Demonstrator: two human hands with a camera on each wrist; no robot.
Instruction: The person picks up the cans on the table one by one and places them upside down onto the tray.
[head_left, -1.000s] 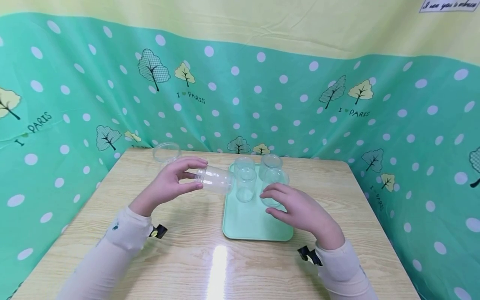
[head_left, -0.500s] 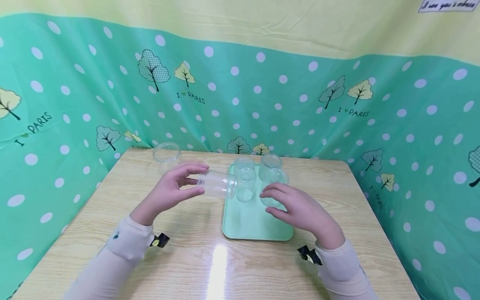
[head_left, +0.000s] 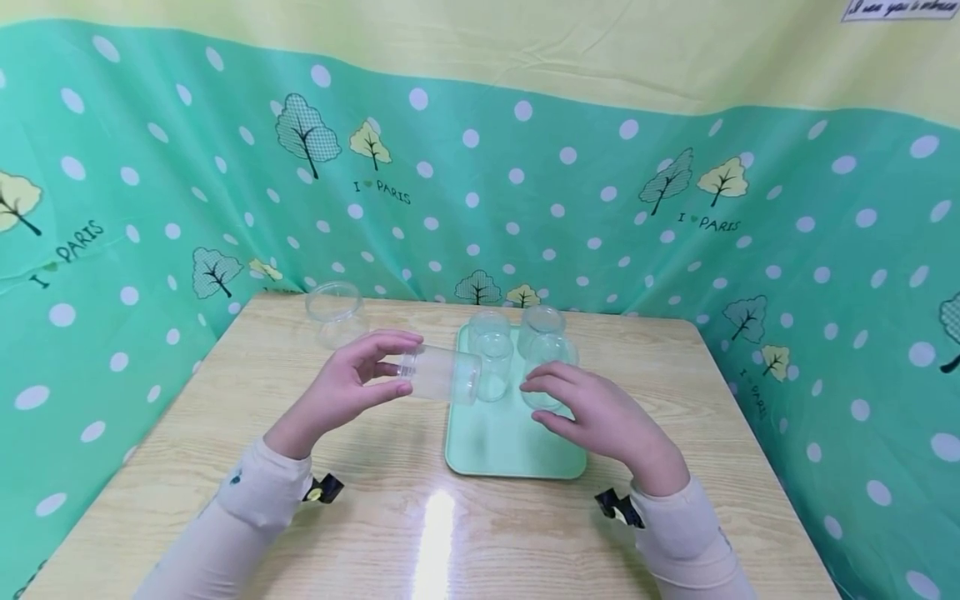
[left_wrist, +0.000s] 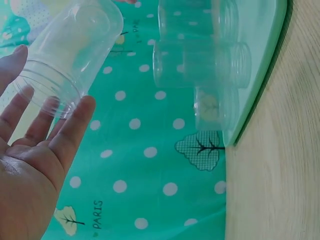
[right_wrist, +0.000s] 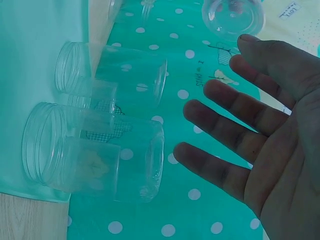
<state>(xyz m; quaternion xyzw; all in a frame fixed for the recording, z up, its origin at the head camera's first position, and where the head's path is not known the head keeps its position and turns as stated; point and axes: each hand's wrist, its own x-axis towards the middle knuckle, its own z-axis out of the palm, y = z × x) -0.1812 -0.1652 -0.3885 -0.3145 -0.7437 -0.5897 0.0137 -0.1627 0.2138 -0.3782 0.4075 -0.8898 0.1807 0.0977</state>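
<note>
My left hand point(head_left: 345, 383) holds a clear plastic jar point(head_left: 438, 373) by its threaded mouth, between thumb and fingers. The jar lies sideways in the air, its base toward the right, over the left edge of a mint-green tray point(head_left: 510, 454). In the left wrist view the jar point(left_wrist: 75, 45) looks hollow and see-through. Several similar jars stand mouth down on the tray, among them a narrow one point(head_left: 495, 383) and a wide one point(head_left: 551, 354). My right hand point(head_left: 600, 417) hovers beside the wide jar point(right_wrist: 105, 150), fingers relaxed and apart from it in the right wrist view.
Another clear, wide container point(head_left: 333, 308) stands at the back left of the wooden table point(head_left: 360, 517). A green polka-dot cloth point(head_left: 480, 225) hangs behind the table and along its sides. Two more jars stand at the tray's far end.
My left hand has moved slightly right and down, carrying the jar closer over the tray's left side. The right hand has stayed about where it was.
</note>
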